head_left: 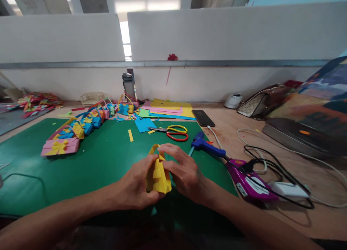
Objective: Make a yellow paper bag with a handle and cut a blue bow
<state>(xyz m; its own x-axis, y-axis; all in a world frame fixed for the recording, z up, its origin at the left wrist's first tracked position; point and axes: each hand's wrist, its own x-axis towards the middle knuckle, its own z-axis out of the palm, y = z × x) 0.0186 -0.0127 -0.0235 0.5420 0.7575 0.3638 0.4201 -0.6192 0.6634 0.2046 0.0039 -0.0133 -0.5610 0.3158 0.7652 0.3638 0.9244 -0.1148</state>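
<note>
A small folded yellow paper basket (159, 181) with a strip handle is held up over the green mat (103, 170). My left hand (138, 185) grips its left side, thumb along the lower edge. At the handle and upper edge, the fingers of my right hand (184, 170) close on the basket from the right. Beyond my hands lie scissors (173, 131) with one yellow and one red handle. A blue glue gun (207, 145) rests to the right of them, a glue stick showing beneath it.
Finished paper baskets (61, 147) line the mat's left side. Coloured paper sheets (173, 107) and a phone (203, 118) lie at the back, near a bottle (128, 85). On the right are a purple power strip (252, 183), tangled cables and a bag (262, 101).
</note>
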